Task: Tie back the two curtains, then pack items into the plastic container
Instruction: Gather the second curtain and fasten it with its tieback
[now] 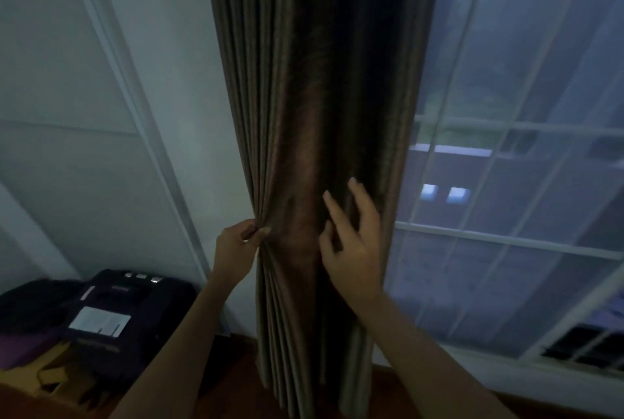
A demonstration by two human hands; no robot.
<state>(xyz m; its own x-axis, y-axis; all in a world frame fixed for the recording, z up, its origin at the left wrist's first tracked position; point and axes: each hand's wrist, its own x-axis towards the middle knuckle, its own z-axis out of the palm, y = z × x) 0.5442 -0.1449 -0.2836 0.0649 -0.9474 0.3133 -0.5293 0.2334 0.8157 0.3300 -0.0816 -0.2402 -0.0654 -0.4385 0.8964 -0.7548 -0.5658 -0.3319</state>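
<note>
**A:** ok so where was the curtain [304, 88] at that moment, and what were the hands doing?

**B:** The curtain was a dark brown one, bunched into a tall column of pleats. It hung straight down the middle of the view, between the pale wall [101, 81] on its left and the window [506, 239] on its right. The bottom ran down toward the wooden floor [233, 368].

**A:** and the grips?

**B:** The left grip [236, 250] was closed narrow. Thumb and fingers pinched a handful of the pleats at the curtain's left edge, and you could see the folds drawn in toward that spot. The right grip [351, 250] was wide, with the fingers [366, 206] straight and spread, lying flat against the front of the fabric just right of centre. It wasn't clutching anything, only touching. Both hands sat at about the same height, with the bundle between them.

**A:** anything else around?

**B:** Some sheer fabric [547, 81] hung over the window, so the white bars and the building outside looked hazy through it. Down in the bottom left there was a dark bag [141, 304] with a white label, lying on some other stuff. It was too dim to say what was under it.
</note>
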